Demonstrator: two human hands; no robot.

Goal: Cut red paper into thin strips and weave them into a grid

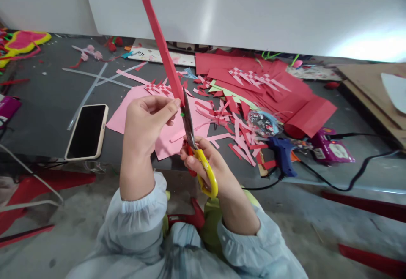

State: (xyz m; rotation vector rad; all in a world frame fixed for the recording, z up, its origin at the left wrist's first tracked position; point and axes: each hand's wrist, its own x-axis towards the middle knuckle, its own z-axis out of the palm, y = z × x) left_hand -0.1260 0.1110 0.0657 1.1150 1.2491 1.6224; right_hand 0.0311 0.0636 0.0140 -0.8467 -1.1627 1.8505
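My left hand [146, 120] pinches the lower end of a long red paper strip [160, 38] that rises up and to the left, out of the top of the picture. My right hand [206, 165] grips scissors [194, 141] with yellow and red handles. The dark blades point up and meet the strip's lower end beside my left thumb. Both hands hover above the near edge of a low dark table [47, 110].
A phone [87, 131] lies face up on the left. Pink paper [177, 133], woven red-and-white pieces and scraps cover the middle. Red sheets [285, 97] pile at the right, near a blue glue gun [283, 154] with a black cord.
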